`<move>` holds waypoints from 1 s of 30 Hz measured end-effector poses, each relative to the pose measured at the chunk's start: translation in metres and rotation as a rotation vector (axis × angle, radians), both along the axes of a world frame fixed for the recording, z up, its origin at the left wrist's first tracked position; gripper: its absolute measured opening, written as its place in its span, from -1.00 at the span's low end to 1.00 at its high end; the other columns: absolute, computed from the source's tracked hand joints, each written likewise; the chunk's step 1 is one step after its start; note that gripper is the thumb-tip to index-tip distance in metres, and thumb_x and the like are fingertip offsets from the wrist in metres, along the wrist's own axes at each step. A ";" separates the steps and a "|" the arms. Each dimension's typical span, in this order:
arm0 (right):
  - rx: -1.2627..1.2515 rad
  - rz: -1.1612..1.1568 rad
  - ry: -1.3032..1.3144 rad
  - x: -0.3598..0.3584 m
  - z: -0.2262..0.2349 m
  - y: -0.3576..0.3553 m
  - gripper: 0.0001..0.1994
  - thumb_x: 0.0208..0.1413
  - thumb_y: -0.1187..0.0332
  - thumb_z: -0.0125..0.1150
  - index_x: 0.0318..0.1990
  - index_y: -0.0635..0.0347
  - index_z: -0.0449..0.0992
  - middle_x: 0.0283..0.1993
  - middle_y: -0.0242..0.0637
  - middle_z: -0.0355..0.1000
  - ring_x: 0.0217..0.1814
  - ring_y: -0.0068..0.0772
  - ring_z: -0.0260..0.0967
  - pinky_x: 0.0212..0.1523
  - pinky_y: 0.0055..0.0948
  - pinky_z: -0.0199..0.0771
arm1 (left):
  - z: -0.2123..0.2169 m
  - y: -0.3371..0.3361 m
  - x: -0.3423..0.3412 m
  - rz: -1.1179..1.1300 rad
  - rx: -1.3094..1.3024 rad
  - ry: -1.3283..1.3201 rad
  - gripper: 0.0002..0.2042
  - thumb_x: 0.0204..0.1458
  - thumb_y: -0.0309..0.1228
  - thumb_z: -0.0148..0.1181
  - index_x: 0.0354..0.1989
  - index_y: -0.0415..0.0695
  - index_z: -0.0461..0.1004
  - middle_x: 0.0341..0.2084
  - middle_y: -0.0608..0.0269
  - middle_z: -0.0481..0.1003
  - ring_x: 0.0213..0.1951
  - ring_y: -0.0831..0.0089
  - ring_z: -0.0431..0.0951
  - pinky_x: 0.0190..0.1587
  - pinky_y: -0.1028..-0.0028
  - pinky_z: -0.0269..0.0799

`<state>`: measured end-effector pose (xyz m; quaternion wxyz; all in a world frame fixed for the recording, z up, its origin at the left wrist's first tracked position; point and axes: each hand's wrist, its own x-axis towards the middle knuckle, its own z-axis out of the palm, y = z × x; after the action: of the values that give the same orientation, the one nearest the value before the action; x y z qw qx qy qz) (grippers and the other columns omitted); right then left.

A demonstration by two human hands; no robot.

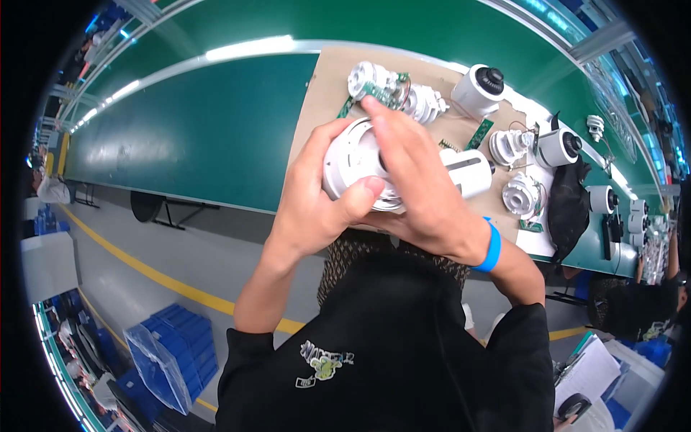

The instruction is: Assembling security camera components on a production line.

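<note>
Between my two hands — left hand (309, 198) wrapped around the outer side, right hand (425, 183) laid across the other — sits a round white part (344, 160). Its broad circular face is turned up toward me, slightly tilted, with a raised rim and a few small dark marks near the edge. A dark spot shows beside my right fingers, and thin curved ridges run along its lower right — the rest is hidden under my fingers.
</note>
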<state>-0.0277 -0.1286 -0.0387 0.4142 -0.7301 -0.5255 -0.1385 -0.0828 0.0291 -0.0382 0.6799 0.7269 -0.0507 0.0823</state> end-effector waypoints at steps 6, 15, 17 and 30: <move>0.083 -0.141 0.021 0.045 0.012 0.013 0.15 -0.53 0.40 0.51 0.29 0.31 -0.18 0.31 0.03 -0.06 0.22 0.12 0.04 0.19 -0.15 0.12 | 0.041 0.014 0.074 -0.122 0.104 0.073 -0.57 -0.02 -0.22 0.13 -0.09 -0.33 0.33 -0.26 0.14 0.43 -0.20 0.49 0.41 -0.11 0.49 0.33; -0.079 -0.299 0.424 0.068 0.018 -0.098 -0.10 -0.28 0.34 0.42 0.23 0.37 0.00 0.30 0.14 -0.09 0.32 0.13 -0.09 0.25 -0.16 -0.01 | 0.023 0.070 0.309 0.010 0.848 -0.075 -0.55 -0.14 -0.11 0.07 -0.15 -0.21 0.45 -0.29 0.10 0.50 -0.23 0.28 0.50 -0.16 0.38 0.38; -0.091 -0.280 0.576 0.058 0.005 -0.126 -0.23 -0.25 0.28 0.40 0.16 0.31 0.17 0.20 0.12 0.11 0.22 0.11 0.10 0.18 -0.17 0.12 | -0.001 0.092 0.366 0.051 1.229 -0.057 -0.48 -0.26 -0.02 0.07 -0.15 -0.10 0.47 -0.27 0.08 0.50 -0.22 0.11 0.48 -0.16 0.26 0.39; 0.299 -0.632 0.772 0.007 -0.052 -0.182 -0.50 -0.08 0.10 0.28 -0.11 0.32 0.37 -0.20 0.03 0.38 -0.19 -0.08 0.37 -0.16 -0.22 0.38 | -0.039 0.112 0.497 -0.226 2.009 -0.166 -0.44 -0.19 -0.19 0.04 0.12 0.20 0.25 0.23 0.12 0.06 0.28 0.06 -0.07 0.17 -0.11 0.01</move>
<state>-0.0211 -0.3108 -0.0911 0.6156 -0.7838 -0.0632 -0.0511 0.4144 0.1411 -0.0768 -0.2476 0.9453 -0.2119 -0.0131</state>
